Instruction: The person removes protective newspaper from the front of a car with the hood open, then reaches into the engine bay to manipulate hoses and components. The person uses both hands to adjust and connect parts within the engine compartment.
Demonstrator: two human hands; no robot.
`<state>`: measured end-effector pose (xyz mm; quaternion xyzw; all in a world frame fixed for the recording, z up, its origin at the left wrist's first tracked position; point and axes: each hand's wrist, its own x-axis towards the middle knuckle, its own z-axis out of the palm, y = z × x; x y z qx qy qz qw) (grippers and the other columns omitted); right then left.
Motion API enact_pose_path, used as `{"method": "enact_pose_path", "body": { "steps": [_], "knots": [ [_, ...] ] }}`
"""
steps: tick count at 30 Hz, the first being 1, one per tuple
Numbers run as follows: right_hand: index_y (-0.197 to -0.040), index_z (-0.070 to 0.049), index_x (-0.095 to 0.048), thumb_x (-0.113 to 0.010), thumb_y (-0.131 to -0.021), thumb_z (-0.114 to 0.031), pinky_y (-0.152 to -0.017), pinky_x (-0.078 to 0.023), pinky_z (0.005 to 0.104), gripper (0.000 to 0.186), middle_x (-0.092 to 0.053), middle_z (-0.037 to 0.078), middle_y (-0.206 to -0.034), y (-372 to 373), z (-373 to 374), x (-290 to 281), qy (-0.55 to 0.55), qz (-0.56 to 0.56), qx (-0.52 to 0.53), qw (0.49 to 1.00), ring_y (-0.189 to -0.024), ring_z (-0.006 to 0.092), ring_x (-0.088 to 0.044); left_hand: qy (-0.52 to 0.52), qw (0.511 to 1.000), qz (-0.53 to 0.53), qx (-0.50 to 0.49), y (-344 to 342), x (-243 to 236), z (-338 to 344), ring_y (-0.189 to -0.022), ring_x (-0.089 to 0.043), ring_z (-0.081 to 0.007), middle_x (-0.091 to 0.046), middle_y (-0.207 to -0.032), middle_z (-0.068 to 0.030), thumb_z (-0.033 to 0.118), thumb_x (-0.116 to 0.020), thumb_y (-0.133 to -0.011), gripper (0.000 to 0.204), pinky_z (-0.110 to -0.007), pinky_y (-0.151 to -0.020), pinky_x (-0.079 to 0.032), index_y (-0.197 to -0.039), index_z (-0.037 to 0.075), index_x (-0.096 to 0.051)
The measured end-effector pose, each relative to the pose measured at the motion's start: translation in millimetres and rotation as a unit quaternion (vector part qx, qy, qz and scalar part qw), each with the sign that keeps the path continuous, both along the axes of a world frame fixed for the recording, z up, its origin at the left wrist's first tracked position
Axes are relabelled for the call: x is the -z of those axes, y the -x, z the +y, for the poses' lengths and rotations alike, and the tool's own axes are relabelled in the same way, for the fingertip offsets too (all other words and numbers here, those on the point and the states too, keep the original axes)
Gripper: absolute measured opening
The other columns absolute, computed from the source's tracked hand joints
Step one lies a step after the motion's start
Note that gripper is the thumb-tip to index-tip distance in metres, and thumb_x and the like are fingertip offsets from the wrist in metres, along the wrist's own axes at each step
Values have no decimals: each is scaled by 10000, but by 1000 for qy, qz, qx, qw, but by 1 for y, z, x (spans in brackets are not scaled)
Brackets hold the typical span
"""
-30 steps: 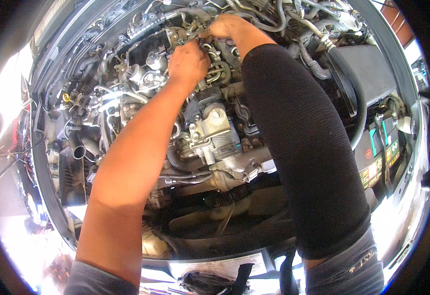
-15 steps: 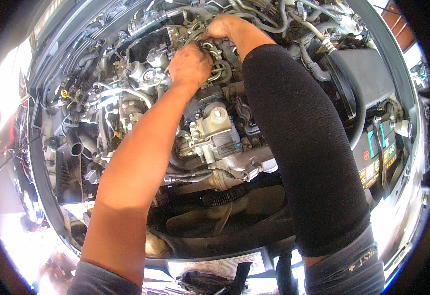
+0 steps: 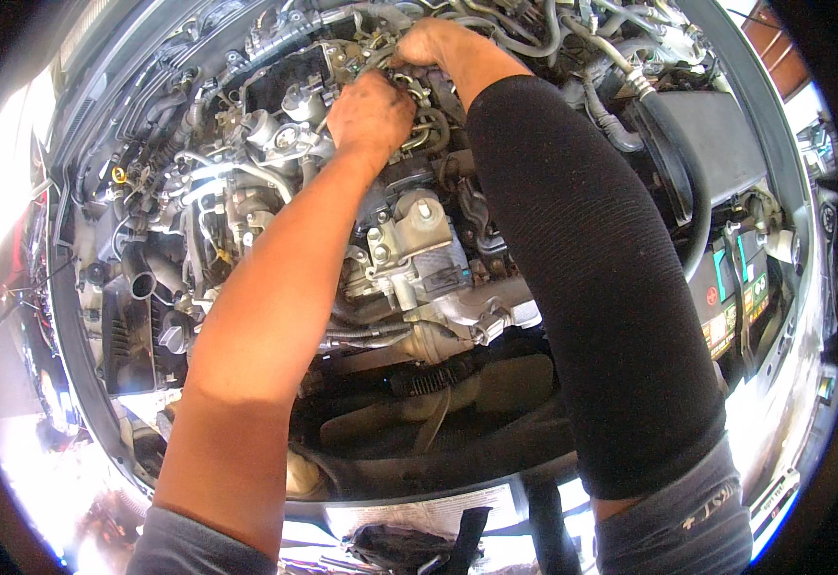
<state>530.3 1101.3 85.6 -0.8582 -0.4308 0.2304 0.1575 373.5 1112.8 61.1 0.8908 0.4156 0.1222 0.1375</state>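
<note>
Open engine bay [image 3: 83, 240] of a car fills the view, seen from above as I lean over the front edge. Biggest single block is the black air box [image 3: 716, 144] at far right, w/ a battery [image 3: 740, 287] just below it, green and red labels showing. Centre holds one grey cast metal pump housing [image 3: 419, 244]. My two forearms reach up from the bottom: right one in a long black sleeve [image 3: 601, 287], left one bare. Both meet at the back of the engine, prob. because the fitting there needs one hand to steady and one to work. Left hand [image 3: 371, 115] is curled, fingers closed down on thin bent metal pipes [image 3: 419, 134]; exact grip hidden. Right hand [image 3: 438, 43] sits just behind, fingers bent round the pipe end; can't tell how tight. No tool visible.
</note>
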Motion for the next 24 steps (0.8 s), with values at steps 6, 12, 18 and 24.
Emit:
{"method": "enact_pose_path", "body": {
  "steps": [6, 12, 18, 24],
  "knots": [
    [-1349, 25, -705, -777, -938, -396, -952, -546, 540, 593, -709, 232, -1347, -1, 1, 2, -6, 55, 10, 998, -1185, 380, -677, -6, 1000, -9, -4, 4, 2, -2, -1149, -706, -451, -752, -1164, -271, 350, -687, -896, 394, -527, -1007, -553, -1136, 44, -750],
    [-1318, 13, -730, -809, -892, -375, -941, -544, 529, 581, -746, 204, -1281, -7, 0, 10, -41, 30, -1, 999, -1121, 365, -700, -7, 1000, -18, 13, 5, 6, 3, -1133, -710, -457, -752, -1136, -285, 343, -686, -900, 367, -532, -990, -558, -1077, 30, -761],
    [-1420, -124, -689, -715, -912, -436, -1141, -481, 521, 596, -626, 178, -1507, -16, 34, 28, 8, -45, 4, 999, -1370, 376, -610, -14, 999, -31, 18, 7, 6, 2, -1130, -710, -458, -750, -1140, -287, 360, -669, -921, 383, -525, -1002, -554, -1084, 30, -775],
    [-1421, -120, -684, -637, -960, -364, -1158, -469, 518, 523, -617, 178, -1515, -34, 67, 51, 30, -82, -18, 996, -1393, 386, -589, 11, 1000, -21, -5, 3, 2, 0, -1164, -704, -446, -747, -1180, -282, 357, -689, -905, 386, -520, -1020, -545, -1106, 42, -783]
  ]
}}
